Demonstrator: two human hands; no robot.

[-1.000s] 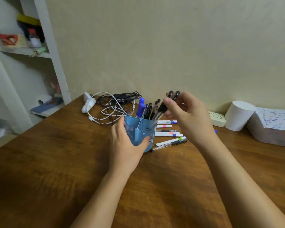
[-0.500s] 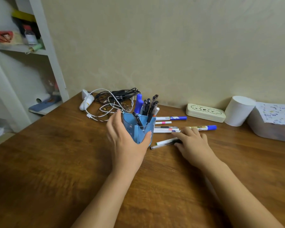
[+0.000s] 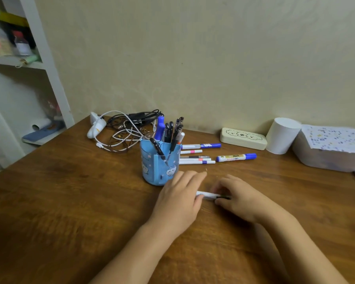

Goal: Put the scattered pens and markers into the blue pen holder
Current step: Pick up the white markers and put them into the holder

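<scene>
Between both hands: white marker [image 3: 207, 194] lying left-right; right hand [image 3: 241, 198] pinching it, left hand [image 3: 179, 198] spread.

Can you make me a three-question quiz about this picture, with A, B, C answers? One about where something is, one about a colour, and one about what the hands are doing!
1. Where is the cream case with the puppy drawings?
A. By the wall, left of the white cup
B. Inside the pen holder
C. On the shelf

2. What colour is the cap of the fat marker lying alone on the table?
A. Pink
B. Blue
C. Green

3. What are the two hands doing?
A. Lifting the pen holder
B. Pulling the cables
C. Both touching a white pen on the table

Answers:
1. A, it lies against the wall next to the cup.
2. B, its right end is blue.
3. C, the left hand and right hand meet on the white pen in front of the blue pen holder.
</scene>
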